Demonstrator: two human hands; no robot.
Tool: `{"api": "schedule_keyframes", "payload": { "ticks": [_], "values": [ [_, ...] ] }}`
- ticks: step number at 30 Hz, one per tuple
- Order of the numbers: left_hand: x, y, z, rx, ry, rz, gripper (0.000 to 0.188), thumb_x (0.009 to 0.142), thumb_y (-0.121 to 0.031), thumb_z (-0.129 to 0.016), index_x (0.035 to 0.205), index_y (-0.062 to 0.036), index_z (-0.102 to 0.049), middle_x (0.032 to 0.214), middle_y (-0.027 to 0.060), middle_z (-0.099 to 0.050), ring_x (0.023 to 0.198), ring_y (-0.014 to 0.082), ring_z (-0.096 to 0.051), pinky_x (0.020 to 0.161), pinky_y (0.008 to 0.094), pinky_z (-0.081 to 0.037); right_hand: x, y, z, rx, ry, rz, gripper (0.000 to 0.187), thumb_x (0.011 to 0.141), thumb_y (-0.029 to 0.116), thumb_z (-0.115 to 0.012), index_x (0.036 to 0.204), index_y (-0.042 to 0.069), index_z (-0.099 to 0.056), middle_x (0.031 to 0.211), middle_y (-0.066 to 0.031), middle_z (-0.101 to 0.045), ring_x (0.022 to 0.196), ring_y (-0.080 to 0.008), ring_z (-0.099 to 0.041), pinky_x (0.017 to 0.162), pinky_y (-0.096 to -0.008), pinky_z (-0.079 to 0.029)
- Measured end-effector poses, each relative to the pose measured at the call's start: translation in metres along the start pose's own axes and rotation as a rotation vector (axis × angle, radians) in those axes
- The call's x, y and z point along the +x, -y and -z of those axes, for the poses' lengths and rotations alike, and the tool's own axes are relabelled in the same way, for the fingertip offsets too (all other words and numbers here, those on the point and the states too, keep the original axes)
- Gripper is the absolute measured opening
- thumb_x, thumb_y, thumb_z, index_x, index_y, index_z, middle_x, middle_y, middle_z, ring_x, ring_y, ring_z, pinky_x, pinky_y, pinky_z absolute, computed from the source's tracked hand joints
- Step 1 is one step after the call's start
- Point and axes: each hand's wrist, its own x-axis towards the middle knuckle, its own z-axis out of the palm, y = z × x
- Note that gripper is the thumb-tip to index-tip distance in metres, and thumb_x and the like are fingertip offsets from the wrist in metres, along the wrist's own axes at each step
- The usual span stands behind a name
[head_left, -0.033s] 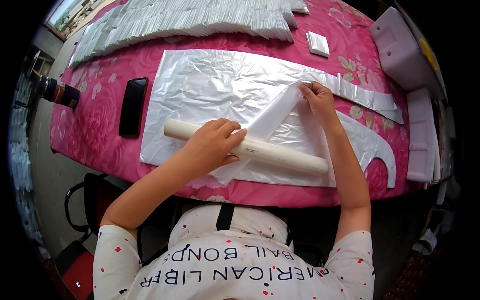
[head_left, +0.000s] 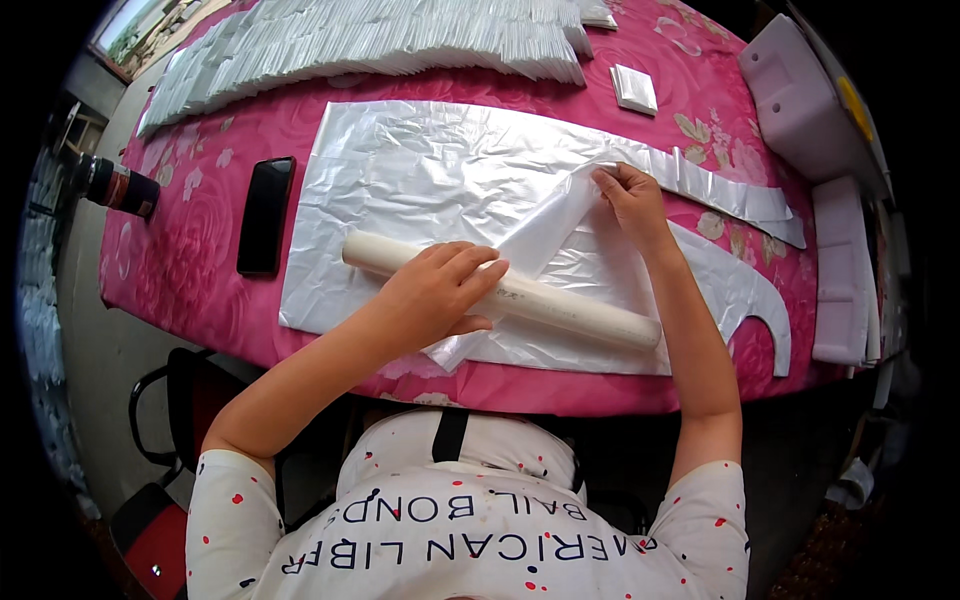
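A flat pile of thin white plastic bags (head_left: 400,150) with handle-shaped ends is spread over the table. Across it, slanting down to the right, lies a white plastic pipe (head_left: 590,312). My left hand (head_left: 440,290) is laid over the pipe's left half, its fingers curled around the top and the thumb on the near side. Beyond the pipe, my right hand (head_left: 630,195) pinches a raised corner of the top bag between thumb and fingers. From there a folded flap of film runs down to the pipe near my left hand. Film also sticks out below the pipe.
A pink flowered cloth (head_left: 190,280) covers the table. Long rows of folded white packets (head_left: 400,40) line the far side, with a small stack (head_left: 634,90) apart. A black phone (head_left: 267,215) and a dark bottle (head_left: 118,186) are at left, white foam boxes (head_left: 840,270) at right.
The pipe and my left hand have shifted slightly to the right. My right hand has moved a little left, still pinching the bag's corner.
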Motion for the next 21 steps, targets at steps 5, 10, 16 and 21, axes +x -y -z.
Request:
{"api": "schedule_keyframes", "payload": {
  "ticks": [5,10,16,21],
  "values": [
    [-0.022,-0.006,-0.02,-0.147,0.236,-0.214,0.066,0.082,-0.047,-0.054,0.125,0.0024,-0.044,0.126,0.0162,-0.047,0.115,0.0305,-0.046,0.098,0.0396,-0.036,0.007,-0.001,-0.003,-0.083,0.07,-0.004,0.023,0.084,0.022,-0.064,0.071,0.003,-0.06,0.057,0.0061,-0.048,0.052,-0.0029,-0.037,0.046,-0.0216,-0.031],
    [-0.042,-0.019,-0.032,-0.018,0.331,-0.15,0.085,0.082,-0.061,-0.041,0.132,0.0074,-0.033,0.141,0.0226,-0.029,0.132,0.0324,-0.028,0.108,0.0435,-0.02,0.011,0.012,0.004,-0.209,0.025,-0.094,0.026,0.085,0.024,-0.062,0.094,0.0,-0.06,0.083,-0.0051,-0.058,0.063,-0.0106,-0.052,0.058,-0.0253,-0.043],
    [-0.049,-0.063,-0.062,0.085,0.273,0.034,0.084,0.083,-0.061,-0.039,0.132,0.0073,-0.034,0.141,0.023,-0.03,0.132,0.0337,-0.028,0.109,0.0444,-0.019,-0.079,0.07,-0.044,-0.533,0.143,0.349,0.045,0.08,0.024,-0.064,0.118,0.003,-0.053,0.117,-0.0183,-0.052,0.109,-0.0325,-0.048,0.093,-0.039,-0.039],
    [-0.045,-0.081,-0.069,0.087,0.269,0.115,0.084,0.081,-0.06,-0.043,0.132,0.0076,-0.034,0.141,0.0234,-0.03,0.133,0.0341,-0.026,0.109,0.0445,-0.017,-0.143,0.056,-0.064,-0.751,0.212,0.434,0.046,0.072,0.011,-0.067,0.117,0.008,-0.056,0.108,-0.0119,-0.057,0.098,-0.0286,-0.054,0.084,-0.0374,-0.044]
  ]
}}
